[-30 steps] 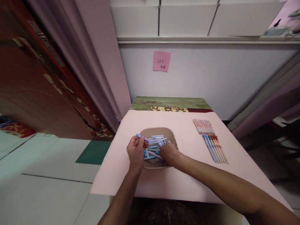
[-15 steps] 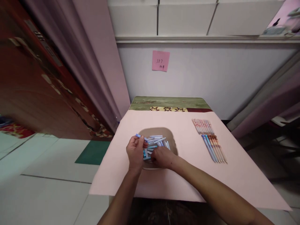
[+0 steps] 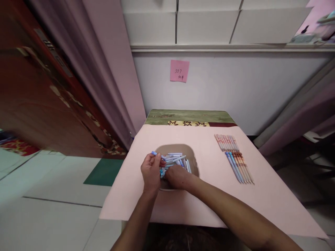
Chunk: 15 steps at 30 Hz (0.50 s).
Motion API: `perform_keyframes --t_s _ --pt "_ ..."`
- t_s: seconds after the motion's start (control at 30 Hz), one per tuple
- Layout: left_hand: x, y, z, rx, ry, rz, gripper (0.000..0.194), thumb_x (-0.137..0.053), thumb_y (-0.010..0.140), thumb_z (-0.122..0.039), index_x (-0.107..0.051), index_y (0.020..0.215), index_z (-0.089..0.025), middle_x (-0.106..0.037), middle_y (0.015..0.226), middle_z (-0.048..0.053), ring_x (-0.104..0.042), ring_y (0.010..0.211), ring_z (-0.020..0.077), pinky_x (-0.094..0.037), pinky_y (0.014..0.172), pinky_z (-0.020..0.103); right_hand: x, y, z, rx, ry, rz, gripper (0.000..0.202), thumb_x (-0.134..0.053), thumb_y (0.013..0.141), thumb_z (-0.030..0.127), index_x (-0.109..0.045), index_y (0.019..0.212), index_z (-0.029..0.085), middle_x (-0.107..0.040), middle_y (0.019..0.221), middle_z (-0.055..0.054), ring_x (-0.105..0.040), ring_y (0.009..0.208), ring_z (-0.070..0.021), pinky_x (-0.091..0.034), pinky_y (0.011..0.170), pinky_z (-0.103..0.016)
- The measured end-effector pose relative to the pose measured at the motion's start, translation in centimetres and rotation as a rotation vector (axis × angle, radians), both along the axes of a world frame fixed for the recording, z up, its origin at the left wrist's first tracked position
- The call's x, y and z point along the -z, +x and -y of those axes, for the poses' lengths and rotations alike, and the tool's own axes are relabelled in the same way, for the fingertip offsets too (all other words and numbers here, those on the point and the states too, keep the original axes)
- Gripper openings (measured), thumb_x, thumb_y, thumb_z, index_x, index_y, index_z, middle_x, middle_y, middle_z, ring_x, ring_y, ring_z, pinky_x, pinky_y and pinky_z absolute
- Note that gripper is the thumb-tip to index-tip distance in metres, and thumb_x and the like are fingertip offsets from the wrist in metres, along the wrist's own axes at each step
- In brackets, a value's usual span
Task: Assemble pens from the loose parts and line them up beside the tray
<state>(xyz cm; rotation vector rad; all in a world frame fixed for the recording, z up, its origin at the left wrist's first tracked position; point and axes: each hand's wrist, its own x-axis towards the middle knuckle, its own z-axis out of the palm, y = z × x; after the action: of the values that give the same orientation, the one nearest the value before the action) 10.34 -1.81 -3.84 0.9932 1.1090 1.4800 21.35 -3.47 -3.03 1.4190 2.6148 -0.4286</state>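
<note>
A beige bin (image 3: 194, 164) on the pink-covered table holds several blue and white pens (image 3: 175, 159) lying in a jumble. At the bin's left side, my left hand (image 3: 151, 169) is closed on a blue pen (image 3: 155, 153), its bright blue end sticking out past the thumb. Down inside the bin, my right hand (image 3: 177, 176) is among the pens with its fingers bent. Its fingertips are hidden, so what they grip cannot be made out. To the right lie two rows of pens: a pinkish row (image 3: 226, 143) and, below it, a blue and brown-topped row (image 3: 238, 167).
The pink sheet (image 3: 209, 205) covers most of the table, with a green patterned edge (image 3: 191, 115) showing at the back. A pink note (image 3: 179, 71) is stuck on the white wall behind. A red door (image 3: 52, 101) and purple curtain stand at the left.
My right hand has shifted slightly left and deeper among the pens, some of which have moved. My left hand keeps its hold on the blue pen. The view has tilted a little upward.
</note>
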Motion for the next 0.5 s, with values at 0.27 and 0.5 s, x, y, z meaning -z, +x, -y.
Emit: perform_keyframes --t_s 0.27,0.5 --pt "-2.0 -1.7 -0.3 -0.107 0.001 0.076 0.021 -0.070 0.073 -0.032 -0.057 0.076 -0.015 -0.067 0.066 0.000 -0.057 0.051 0.0092 -0.046 0.053 0.022 -0.8 2.6 -0.8 0.084 0.000 0.016 0.024 -0.055 0.079 0.018 -0.076 0.089 0.016 -0.074 0.085 -0.012 -0.070 0.078 -0.0252 -0.049 0.063 -0.027" --pt "-2.3 -0.9 -0.5 -0.015 -0.064 0.113 0.023 -0.070 0.072 -0.035 -0.059 0.075 -0.015 -0.068 0.067 0.001 -0.058 0.053 0.0099 -0.047 0.056 0.023 0.8 0.4 -0.2 0.004 0.017 0.016 0.024 -0.055 0.080 0.021 -0.075 0.088 0.011 -0.074 0.087 -0.016 -0.070 0.079 -0.0271 -0.050 0.064 -0.028"
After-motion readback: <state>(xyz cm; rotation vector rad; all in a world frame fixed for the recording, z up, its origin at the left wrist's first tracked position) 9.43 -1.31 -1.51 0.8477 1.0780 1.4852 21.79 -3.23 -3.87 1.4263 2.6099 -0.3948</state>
